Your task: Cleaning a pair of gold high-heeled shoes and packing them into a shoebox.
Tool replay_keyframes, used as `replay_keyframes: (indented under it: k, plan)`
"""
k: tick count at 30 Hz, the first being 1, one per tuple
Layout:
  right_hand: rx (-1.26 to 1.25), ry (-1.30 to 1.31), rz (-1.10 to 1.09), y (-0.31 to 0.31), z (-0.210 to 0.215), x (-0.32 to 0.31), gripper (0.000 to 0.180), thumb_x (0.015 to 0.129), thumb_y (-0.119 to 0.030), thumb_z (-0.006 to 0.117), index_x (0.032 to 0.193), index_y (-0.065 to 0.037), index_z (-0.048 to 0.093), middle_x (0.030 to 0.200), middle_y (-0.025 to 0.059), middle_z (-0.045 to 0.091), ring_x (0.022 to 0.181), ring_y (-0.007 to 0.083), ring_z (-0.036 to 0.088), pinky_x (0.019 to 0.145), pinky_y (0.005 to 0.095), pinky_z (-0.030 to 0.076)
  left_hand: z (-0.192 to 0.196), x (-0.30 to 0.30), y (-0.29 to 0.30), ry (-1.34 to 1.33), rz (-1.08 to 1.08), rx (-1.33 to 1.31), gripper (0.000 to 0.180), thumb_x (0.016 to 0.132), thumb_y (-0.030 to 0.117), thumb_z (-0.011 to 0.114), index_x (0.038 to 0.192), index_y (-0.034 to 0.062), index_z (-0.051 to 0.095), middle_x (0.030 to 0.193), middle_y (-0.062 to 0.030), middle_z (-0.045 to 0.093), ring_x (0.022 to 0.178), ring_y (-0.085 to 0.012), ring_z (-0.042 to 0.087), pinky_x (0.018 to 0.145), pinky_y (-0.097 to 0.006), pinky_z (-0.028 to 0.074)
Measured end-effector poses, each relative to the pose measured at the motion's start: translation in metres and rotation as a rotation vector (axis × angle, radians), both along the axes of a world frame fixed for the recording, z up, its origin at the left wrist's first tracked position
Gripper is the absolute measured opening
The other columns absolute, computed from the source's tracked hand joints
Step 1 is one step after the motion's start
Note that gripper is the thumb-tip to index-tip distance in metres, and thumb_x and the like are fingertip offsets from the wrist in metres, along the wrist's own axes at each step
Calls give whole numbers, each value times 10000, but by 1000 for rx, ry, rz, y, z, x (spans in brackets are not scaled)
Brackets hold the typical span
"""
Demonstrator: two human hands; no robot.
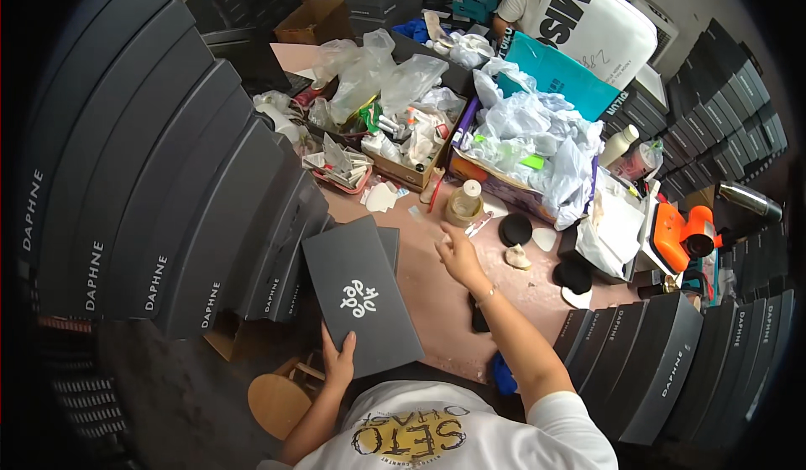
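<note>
My left hand (pixel 338 357) grips the near edge of a dark grey shoebox (pixel 369 319) with white lettering on its lid, thumb on top and fingers underneath. The shoebox is tilted and overlaps the pinkish table's left edge; a corner of another dark box (pixel 389 243) shows behind it. My right hand (pixel 460 258) reaches over the table, fingers apart and partly bent, with nothing visible in them. Just beyond its fingertips stands a small jar (pixel 463 207) with a whitish cap. Right of that hand lie a black round pad (pixel 515 230) and a crumpled cream-coloured pad (pixel 517 257).
Tall stacks of dark shoeboxes (pixel 168 176) rise on the left, and more shoeboxes (pixel 642 357) stand at right. Behind are a carton of bags and tubes (pixel 411 168) and a box of white tissue (pixel 537 134). An orange tool (pixel 684 235) lies at right. A wooden stool (pixel 280 405) stands lower left.
</note>
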State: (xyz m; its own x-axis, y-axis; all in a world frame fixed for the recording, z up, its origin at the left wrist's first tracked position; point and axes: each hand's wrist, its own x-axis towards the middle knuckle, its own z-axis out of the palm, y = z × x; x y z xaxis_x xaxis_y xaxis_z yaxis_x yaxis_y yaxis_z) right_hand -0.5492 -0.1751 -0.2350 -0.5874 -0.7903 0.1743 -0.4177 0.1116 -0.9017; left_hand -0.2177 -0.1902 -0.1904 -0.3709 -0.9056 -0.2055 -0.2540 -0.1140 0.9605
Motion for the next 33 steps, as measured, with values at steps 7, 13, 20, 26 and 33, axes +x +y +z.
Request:
replay_keyframes:
  k: [7,13,20,26,33]
  plan:
    - [143,-79,-356,-166,-142,-87,588,887,5,434,1421,-150,243,821,129,599,525,182,595,410,300,464,16,-12,2,43,28,21,658,877,159,593,1400,-61,260,1295,-190,475,1174,-262,475,1002,-360,362]
    - [102,-415,-368,-154,-131,-68,228,918,-76,503,1139,-61,447,794,93,601,482,163,585,387,287,454,2,-5,8,-46,69,-38,697,849,165,625,1400,-61,263,1324,-230,437,1199,-324,462,1027,-387,344]
    - [-295,-1520,-38,8,49,41,127,942,-241,569,1008,-151,509,989,12,609,762,125,564,650,288,474,66,-47,-22,-181,-253,-697,747,748,42,691,1383,-52,308,1432,-253,291,1267,-374,419,1025,-429,382]
    - [-277,-1617,199,82,111,78,135,947,-233,561,1031,-140,512,1079,28,583,816,144,565,724,308,487,59,-114,-31,542,-443,195,440,892,71,619,1286,-25,450,1247,-101,499,1109,-188,531,933,-315,459]
    - [7,-792,459,123,123,40,316,898,-179,636,1134,-67,458,1193,85,504,899,113,526,816,276,469,80,-113,-15,263,-892,-140,267,873,89,644,1128,26,601,1160,-77,531,1047,-177,526,879,-295,438]
